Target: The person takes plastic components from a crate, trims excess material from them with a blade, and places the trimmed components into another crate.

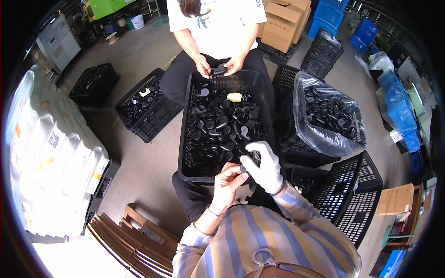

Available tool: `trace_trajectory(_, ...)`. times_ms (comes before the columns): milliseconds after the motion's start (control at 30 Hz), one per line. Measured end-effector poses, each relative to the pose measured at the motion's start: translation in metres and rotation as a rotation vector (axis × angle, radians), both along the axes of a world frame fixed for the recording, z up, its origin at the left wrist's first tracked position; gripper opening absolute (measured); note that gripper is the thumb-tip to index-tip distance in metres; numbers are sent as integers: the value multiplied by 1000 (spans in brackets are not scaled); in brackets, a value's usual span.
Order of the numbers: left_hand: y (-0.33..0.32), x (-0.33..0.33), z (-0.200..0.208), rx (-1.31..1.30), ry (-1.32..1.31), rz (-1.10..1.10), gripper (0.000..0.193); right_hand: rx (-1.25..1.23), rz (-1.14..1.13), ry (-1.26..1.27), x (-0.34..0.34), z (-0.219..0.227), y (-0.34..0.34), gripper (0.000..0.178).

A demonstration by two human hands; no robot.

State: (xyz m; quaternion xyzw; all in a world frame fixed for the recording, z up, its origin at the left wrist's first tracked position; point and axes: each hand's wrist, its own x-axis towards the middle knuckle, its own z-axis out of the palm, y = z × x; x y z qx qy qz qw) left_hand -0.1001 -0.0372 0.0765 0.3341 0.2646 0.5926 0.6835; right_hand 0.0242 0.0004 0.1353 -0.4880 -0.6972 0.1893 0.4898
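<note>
A black part (255, 157) is being worked on between the two hands, just above the near end of the crate (183, 148). The bare left hand (227, 184) pinches its lower end, wrist angled inward; the gloved right hand (266, 169) curls around its upper end from the right. Plenty looks left: loose black pieces (222, 125) heap the crate. Beyond, a co-worker's hands (202, 66) hold another piece. Which are finished, I cannot tell.
</note>
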Motion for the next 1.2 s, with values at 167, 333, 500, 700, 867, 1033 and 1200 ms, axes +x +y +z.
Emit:
trace_trajectory(167,0,4,15,-122,-169,-15,16,-470,143,471,14,1,21,10)
trace_trajectory(333,2,5,7,-200,-320,-24,19,-363,158,334,10,-6,8,18)
trace_trajectory(500,-2,6,8,-175,-339,-62,21,-346,140,231,9,4,7,17)
trace_trajectory(700,-7,9,5,-188,-351,-81,19,-393,165,329,15,-2,14,22)
trace_trajectory(867,-5,7,3,152,328,267,28,-530,190,420,26,-11,14,18)
trace_trajectory(1033,6,-7,5,720,1020,459,35,-749,258,365,34,-28,6,20)
trace_trajectory(1200,9,-8,-6,906,1072,380,39,-934,287,672,42,-32,4,22)
